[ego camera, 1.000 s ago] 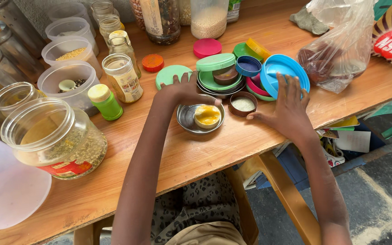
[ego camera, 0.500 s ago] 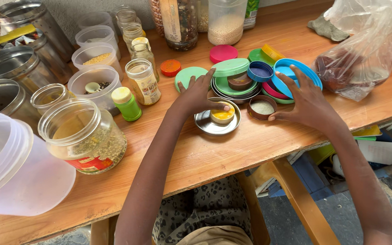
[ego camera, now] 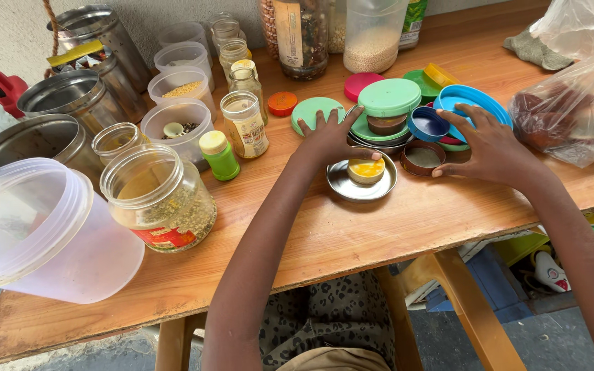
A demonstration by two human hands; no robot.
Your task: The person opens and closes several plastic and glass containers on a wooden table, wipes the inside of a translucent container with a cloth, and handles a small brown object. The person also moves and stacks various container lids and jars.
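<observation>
Under left hand: steel lid holding yellow cap.

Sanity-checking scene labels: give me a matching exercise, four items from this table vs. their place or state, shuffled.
Things:
1. yellow lid
2. small green bottle
3. orange lid
4. left hand

Places or states:
A. flat on the wooden table, behind the labelled glass jar
B. resting on the steel plate
C. fingers spread, by the flat green lid
D. upright, capped, beside the jar

Pairs: 1-B, 2-D, 3-A, 4-C
</observation>
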